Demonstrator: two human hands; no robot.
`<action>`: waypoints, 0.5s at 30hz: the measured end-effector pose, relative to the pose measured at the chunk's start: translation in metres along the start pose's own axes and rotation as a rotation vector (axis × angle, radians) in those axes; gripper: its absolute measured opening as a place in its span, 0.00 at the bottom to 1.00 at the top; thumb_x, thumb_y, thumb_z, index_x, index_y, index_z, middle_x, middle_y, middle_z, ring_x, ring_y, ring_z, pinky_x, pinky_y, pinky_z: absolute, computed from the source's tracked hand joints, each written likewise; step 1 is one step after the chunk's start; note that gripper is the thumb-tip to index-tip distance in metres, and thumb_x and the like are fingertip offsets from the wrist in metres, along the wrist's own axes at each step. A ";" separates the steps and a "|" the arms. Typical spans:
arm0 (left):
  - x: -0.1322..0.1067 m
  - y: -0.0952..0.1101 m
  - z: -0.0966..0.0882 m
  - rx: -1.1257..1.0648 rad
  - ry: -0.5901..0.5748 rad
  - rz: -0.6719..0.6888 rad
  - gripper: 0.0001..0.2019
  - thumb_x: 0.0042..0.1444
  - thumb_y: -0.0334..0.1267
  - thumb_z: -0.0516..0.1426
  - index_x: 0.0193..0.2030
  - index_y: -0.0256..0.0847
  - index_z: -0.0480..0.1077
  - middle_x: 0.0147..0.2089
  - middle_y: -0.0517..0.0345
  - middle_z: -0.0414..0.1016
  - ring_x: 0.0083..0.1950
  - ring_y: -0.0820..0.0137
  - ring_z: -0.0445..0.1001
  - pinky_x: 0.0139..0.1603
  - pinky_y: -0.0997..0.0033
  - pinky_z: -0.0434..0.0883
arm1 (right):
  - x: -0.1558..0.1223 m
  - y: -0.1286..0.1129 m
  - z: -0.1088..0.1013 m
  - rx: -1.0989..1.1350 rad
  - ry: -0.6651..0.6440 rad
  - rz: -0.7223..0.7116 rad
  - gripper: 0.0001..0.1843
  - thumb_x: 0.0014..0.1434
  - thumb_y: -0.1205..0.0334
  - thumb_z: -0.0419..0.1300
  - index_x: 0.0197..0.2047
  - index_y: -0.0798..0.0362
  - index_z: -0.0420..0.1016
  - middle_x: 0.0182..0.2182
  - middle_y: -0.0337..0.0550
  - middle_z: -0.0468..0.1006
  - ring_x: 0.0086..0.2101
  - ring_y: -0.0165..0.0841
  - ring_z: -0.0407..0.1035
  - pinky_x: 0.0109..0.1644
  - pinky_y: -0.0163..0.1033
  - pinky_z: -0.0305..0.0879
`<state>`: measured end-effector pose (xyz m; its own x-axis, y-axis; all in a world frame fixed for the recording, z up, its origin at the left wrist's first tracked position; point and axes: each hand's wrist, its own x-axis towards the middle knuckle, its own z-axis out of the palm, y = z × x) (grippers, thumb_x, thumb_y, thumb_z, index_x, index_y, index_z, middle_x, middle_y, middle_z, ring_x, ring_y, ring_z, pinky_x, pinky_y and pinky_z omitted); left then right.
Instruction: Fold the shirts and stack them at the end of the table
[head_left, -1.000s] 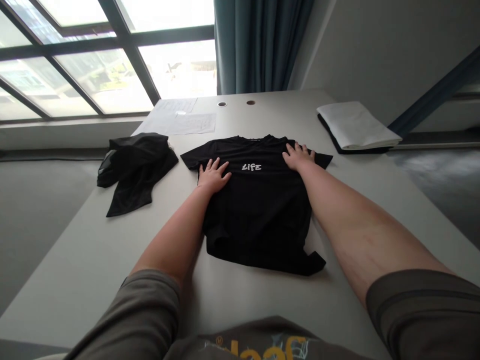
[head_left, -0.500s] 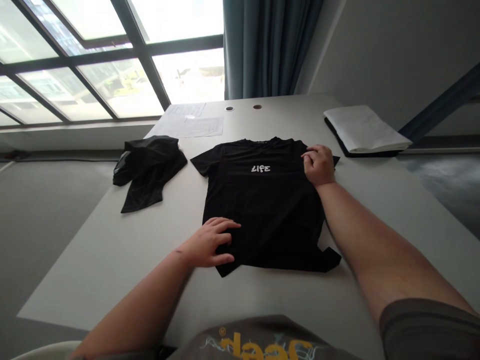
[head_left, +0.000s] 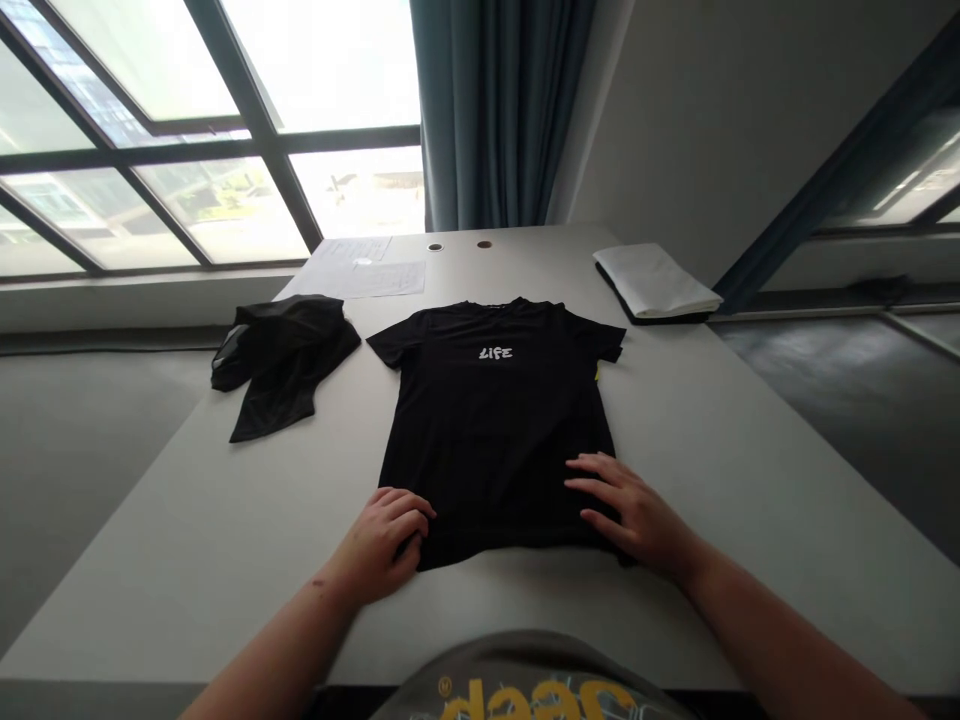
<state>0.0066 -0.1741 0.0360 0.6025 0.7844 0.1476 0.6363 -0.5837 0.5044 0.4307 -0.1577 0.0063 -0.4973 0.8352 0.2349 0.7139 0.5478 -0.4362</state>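
Note:
A black short-sleeved T-shirt [head_left: 491, 430] with a white "LIFE" print lies flat and face up on the pale grey table [head_left: 187, 520]. My left hand [head_left: 379, 545] is at the shirt's lower left corner, its fingers curled over the hem. At the lower right, my right hand [head_left: 630, 505] rests on the shirt with its fingers spread. Neither hand is near the sleeves. Part of the hem is hidden under my hands.
A crumpled black garment [head_left: 277, 355] lies left of the shirt. Papers [head_left: 356, 270] lie at the far end of the table, and a folded white cloth [head_left: 652, 283] sits on something black at the far right. A window and curtain stand behind.
Both hands have moved toward me, from the shirt's chest to its hem. The shirt's lower edge now lies straighter, and its lower right corner no longer sticks out.

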 end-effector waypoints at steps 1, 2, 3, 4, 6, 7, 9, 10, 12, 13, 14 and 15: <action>-0.002 0.000 0.000 0.010 0.001 0.004 0.05 0.59 0.31 0.55 0.36 0.45 0.71 0.51 0.53 0.80 0.51 0.62 0.76 0.58 0.54 0.72 | -0.013 -0.006 -0.001 -0.006 -0.001 0.005 0.18 0.68 0.47 0.60 0.56 0.43 0.80 0.62 0.48 0.75 0.63 0.49 0.68 0.71 0.64 0.60; -0.005 0.001 -0.001 0.025 -0.004 0.012 0.04 0.61 0.34 0.56 0.35 0.44 0.71 0.51 0.53 0.79 0.51 0.62 0.76 0.58 0.54 0.72 | -0.024 -0.010 -0.002 -0.017 0.003 0.015 0.16 0.68 0.46 0.61 0.53 0.43 0.81 0.60 0.48 0.77 0.62 0.49 0.70 0.71 0.65 0.60; -0.008 0.002 -0.001 0.043 -0.010 0.021 0.04 0.62 0.36 0.57 0.35 0.44 0.70 0.52 0.53 0.79 0.51 0.61 0.76 0.58 0.54 0.72 | -0.034 -0.013 -0.004 -0.033 0.018 0.034 0.14 0.67 0.46 0.61 0.50 0.43 0.81 0.58 0.48 0.78 0.59 0.49 0.72 0.70 0.65 0.61; -0.010 0.002 -0.002 0.061 -0.016 0.028 0.05 0.61 0.38 0.59 0.34 0.44 0.70 0.52 0.53 0.79 0.52 0.61 0.76 0.58 0.54 0.72 | -0.042 -0.015 -0.005 -0.053 0.043 0.057 0.13 0.67 0.46 0.61 0.46 0.44 0.80 0.55 0.48 0.79 0.56 0.49 0.73 0.69 0.66 0.63; -0.017 0.003 -0.002 0.092 -0.030 0.035 0.06 0.59 0.39 0.62 0.34 0.44 0.69 0.52 0.53 0.79 0.52 0.61 0.76 0.57 0.54 0.73 | -0.054 -0.015 -0.008 -0.093 0.102 0.104 0.12 0.66 0.47 0.61 0.40 0.45 0.78 0.48 0.48 0.81 0.50 0.48 0.76 0.64 0.66 0.67; -0.021 0.002 -0.002 0.106 -0.033 0.033 0.07 0.57 0.39 0.63 0.33 0.44 0.69 0.51 0.53 0.78 0.51 0.61 0.76 0.56 0.55 0.73 | -0.059 -0.014 -0.009 -0.111 0.124 0.120 0.13 0.66 0.47 0.60 0.38 0.45 0.77 0.45 0.48 0.81 0.47 0.48 0.76 0.62 0.66 0.68; -0.029 0.000 -0.001 0.137 -0.027 0.015 0.08 0.58 0.37 0.62 0.31 0.43 0.67 0.50 0.54 0.78 0.50 0.61 0.76 0.55 0.55 0.73 | -0.065 -0.011 -0.012 -0.135 0.136 0.130 0.14 0.66 0.46 0.60 0.36 0.46 0.76 0.41 0.47 0.80 0.44 0.47 0.76 0.58 0.65 0.71; -0.034 -0.002 0.000 0.153 -0.018 0.001 0.09 0.59 0.36 0.61 0.30 0.43 0.66 0.49 0.54 0.78 0.50 0.61 0.76 0.55 0.55 0.73 | -0.067 -0.009 -0.013 -0.141 0.130 0.128 0.15 0.66 0.45 0.61 0.35 0.46 0.75 0.40 0.47 0.80 0.43 0.47 0.76 0.56 0.64 0.72; -0.044 -0.006 0.000 0.176 0.013 -0.037 0.10 0.61 0.35 0.59 0.28 0.42 0.65 0.49 0.54 0.78 0.50 0.61 0.76 0.55 0.55 0.72 | -0.072 -0.007 -0.016 -0.145 0.118 0.119 0.17 0.64 0.41 0.63 0.34 0.46 0.75 0.40 0.48 0.80 0.43 0.48 0.76 0.53 0.62 0.73; -0.049 -0.008 0.000 0.180 0.028 -0.057 0.09 0.61 0.35 0.58 0.29 0.43 0.67 0.50 0.54 0.78 0.50 0.61 0.76 0.55 0.54 0.73 | -0.074 -0.007 -0.017 -0.141 0.115 0.115 0.18 0.62 0.39 0.64 0.34 0.46 0.75 0.41 0.48 0.80 0.44 0.49 0.76 0.52 0.61 0.74; -0.054 -0.010 -0.001 0.180 0.041 -0.074 0.06 0.61 0.36 0.59 0.32 0.43 0.68 0.51 0.54 0.78 0.51 0.61 0.76 0.55 0.54 0.73 | -0.076 -0.007 -0.017 -0.136 0.112 0.111 0.19 0.60 0.38 0.66 0.35 0.45 0.76 0.42 0.49 0.80 0.46 0.50 0.76 0.52 0.60 0.75; -0.060 -0.012 -0.001 0.178 0.054 -0.088 0.03 0.61 0.37 0.60 0.36 0.44 0.71 0.52 0.54 0.78 0.52 0.60 0.77 0.56 0.53 0.73 | -0.079 -0.007 -0.018 -0.128 0.109 0.106 0.20 0.58 0.37 0.68 0.37 0.45 0.78 0.44 0.49 0.80 0.47 0.51 0.76 0.52 0.60 0.75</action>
<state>-0.0373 -0.2136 0.0220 0.5174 0.8411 0.1577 0.7631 -0.5369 0.3597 0.4738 -0.2267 0.0063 -0.3648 0.8850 0.2895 0.8199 0.4526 -0.3507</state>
